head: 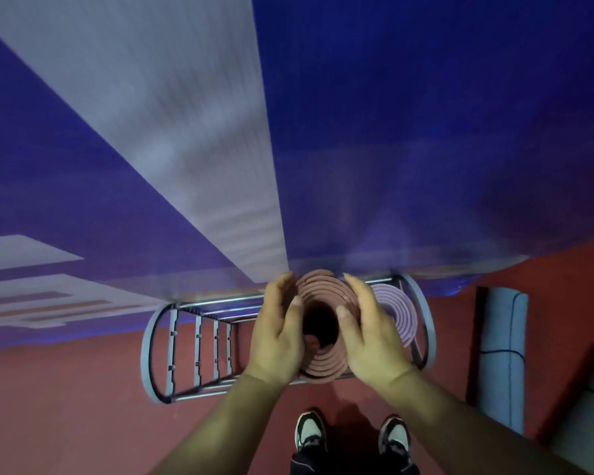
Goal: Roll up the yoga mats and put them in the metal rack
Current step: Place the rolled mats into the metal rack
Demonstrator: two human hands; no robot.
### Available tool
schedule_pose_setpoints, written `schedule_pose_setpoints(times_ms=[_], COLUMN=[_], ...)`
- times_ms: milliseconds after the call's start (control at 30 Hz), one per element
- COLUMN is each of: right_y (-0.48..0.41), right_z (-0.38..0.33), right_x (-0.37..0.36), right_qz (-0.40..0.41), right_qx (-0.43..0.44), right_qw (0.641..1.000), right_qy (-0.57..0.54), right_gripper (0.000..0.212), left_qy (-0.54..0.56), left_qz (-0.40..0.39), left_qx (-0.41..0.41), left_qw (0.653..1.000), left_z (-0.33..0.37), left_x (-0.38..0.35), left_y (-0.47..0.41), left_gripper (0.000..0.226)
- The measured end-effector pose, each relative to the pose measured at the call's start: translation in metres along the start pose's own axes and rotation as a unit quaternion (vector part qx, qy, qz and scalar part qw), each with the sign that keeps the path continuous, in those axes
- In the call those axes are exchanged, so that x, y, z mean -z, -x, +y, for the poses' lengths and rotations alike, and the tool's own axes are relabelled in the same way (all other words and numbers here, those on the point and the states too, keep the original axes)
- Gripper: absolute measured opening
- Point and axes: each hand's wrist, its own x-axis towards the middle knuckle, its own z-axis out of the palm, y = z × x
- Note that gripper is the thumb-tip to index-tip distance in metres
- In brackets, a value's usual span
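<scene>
A red mat (pixel 323 370), rolled, is held upright and seen end-on over the rack (pixel 151 354), just beside a pink mat (pixel 393 310) already stood in the rack's right end. The roll is clasped from both sides: the left hand (pixel 278 334) and right hand (pixel 374 337) are wrapped round it, with the fingers (pixel 283 282) curled against the outer coil and the thumbs (pixel 295 305) hooked over the top edge toward the hollow core. Whether the lower end is seated on the rack bars cannot be told, since it is hidden beneath the roll.

The coils are wound loosely, with gaps between the layers and a wide core. If the grip is released before the roll is hemmed in, it is likely to spring open and spread across the empty bays to the left. If it is lowered off-centre, the bottom edge could be caught on a divider bar and the inner layers pushed up so that the roll telescopes. The pink mat could be nudged or tipped by the right hand. A grey mat (pixel 501 354) lies rolled on the floor (pixel 66 406) to the right, not yet racked.
</scene>
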Motion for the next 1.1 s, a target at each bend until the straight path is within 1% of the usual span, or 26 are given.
schedule_pose_setpoints(times_ms=[67, 133, 200, 233, 300, 333, 400, 467, 533, 567, 667, 733, 767, 833, 900, 967, 1033, 1100], right_y=[-0.007, -0.012, -0.015, -0.014, -0.012, -0.010, -0.006, -0.006, -0.009, -0.010, -0.009, -0.009, -0.009, -0.011, -0.016, -0.019, -0.018, -0.018], right_z=[0.018, 0.038, 0.063, 0.076, 0.102, 0.114, 0.135, 0.143, 0.145, 0.145, 0.144, 0.145, 0.145, 0.144, 0.142, 0.143, 0.147, 0.151], right_x=[-0.009, -0.019, -0.027, -0.028, -0.027, -0.026, -0.025, -0.021, -0.015, -0.011, 0.003, 0.010, 0.014, 0.019, 0.024, 0.027, 0.027, 0.024], right_qz=[-0.011, -0.011, -0.014, -0.017, -0.029, -0.039, -0.056, -0.062, -0.077, -0.082, -0.096, -0.131, -0.155, -0.186, -0.189, -0.182, -0.173, -0.182], right_qx=[0.001, 0.023, 0.040, 0.032, 0.004, 0.009, 0.047, 0.035, 0.003, -0.006, -0.032, -0.045, -0.048, -0.045, -0.026, -0.001, 0.013, 0.016], right_qw=[0.999, 0.993, 0.977, 0.970, 0.967, 0.966, 0.961, 0.964, 0.964, 0.963, 0.969, 0.967, 0.962, 0.954, 0.950, 0.937, 0.919, 0.905], right_qy=[0.037, 0.116, 0.209, 0.239, 0.252, 0.255, 0.265, 0.255, 0.254, 0.255, 0.225, 0.215, 0.219, 0.229, 0.248, 0.298, 0.355, 0.384], right_gripper=[0.053, 0.056, 0.059, 0.059, 0.063, 0.064, 0.064, 0.071, 0.080, 0.084, 0.088, 0.089, 0.091, 0.096, 0.099, 0.102, 0.104, 0.103], left_qy=[-0.046, -0.110, -0.183, -0.220, -0.287, -0.320, -0.375, -0.417, -0.442, -0.450, -0.466, -0.458, -0.454, -0.462, -0.487, -0.520, -0.547, -0.558], left_qz=[-0.007, -0.022, -0.063, -0.094, -0.149, -0.164, -0.167, -0.151, -0.139, -0.134, -0.112, -0.101, -0.110, -0.151, -0.190, -0.220, -0.237, -0.230], left_qx=[-0.005, -0.005, 0.000, 0.004, -0.004, -0.016, -0.022, 0.006, 0.023, 0.008, -0.084, -0.133, -0.150, -0.168, -0.158, -0.123, -0.086, -0.072], left_qw=[0.999, 0.994, 0.981, 0.971, 0.946, 0.933, 0.912, 0.896, 0.886, 0.883, 0.873, 0.873, 0.872, 0.858, 0.838, 0.816, 0.798, 0.794], left_z=[-0.025, -0.051, -0.079, -0.092, -0.118, -0.128, -0.134, -0.128, -0.119, -0.115, -0.110, -0.113, -0.114, -0.120, -0.127, -0.131, -0.132, -0.134], left_x=[-0.004, -0.009, -0.013, -0.016, -0.022, -0.025, -0.029, -0.030, -0.030, -0.030, -0.030, -0.032, -0.034, -0.036, -0.037, -0.036, -0.037, -0.038], left_y=[-0.006, -0.009, -0.007, -0.004, 0.003, 0.005, 0.002, -0.007, -0.009, -0.008, 0.008, 0.023, 0.031, 0.042, 0.046, 0.045, 0.043, 0.040], left_gripper=[0.043, 0.054, 0.063, 0.066, 0.068, 0.068, 0.079, 0.089, 0.088, 0.087, 0.078, 0.073, 0.072, 0.075, 0.088, 0.102, 0.109, 0.113])
